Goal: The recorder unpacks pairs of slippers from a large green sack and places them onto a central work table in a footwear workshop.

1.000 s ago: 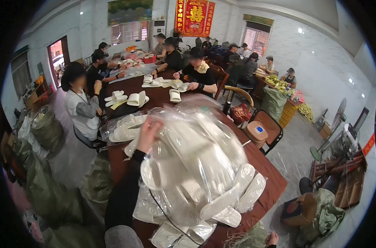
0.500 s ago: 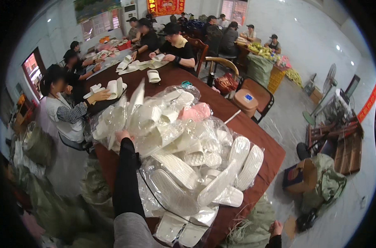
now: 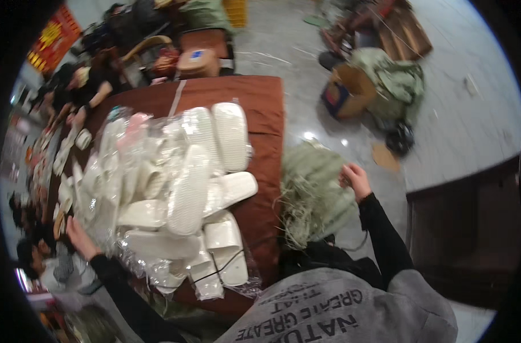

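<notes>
A heap of white slide sandals [image 3: 189, 188], many in clear plastic bags, covers much of the brown-covered table [image 3: 266, 131]. One pink sandal [image 3: 135, 127] shows near the far side of the heap. My left hand [image 3: 82, 239] is at the heap's left edge, close to the clear wrapping, its fingers stretched out and nothing visible in it. Past the table's right side, my right hand [image 3: 356, 180] hovers over a green woven sack [image 3: 320, 171] with frayed strands. Its fingers are curled in, and what they hold, if anything, is hidden.
Other people [image 3: 60, 266] sit along the table's left side. A chair with a brown seat [image 3: 198, 62] stands beyond the far edge. An opened cardboard box [image 3: 347, 91], a crumpled green sack [image 3: 386, 77] and a black bag [image 3: 400, 139] lie on the floor at right.
The view has swung right and down. My left hand has come away from the bagged sandals it was touching. My right hand, low at the edge before, now shows with its forearm over the sack.
</notes>
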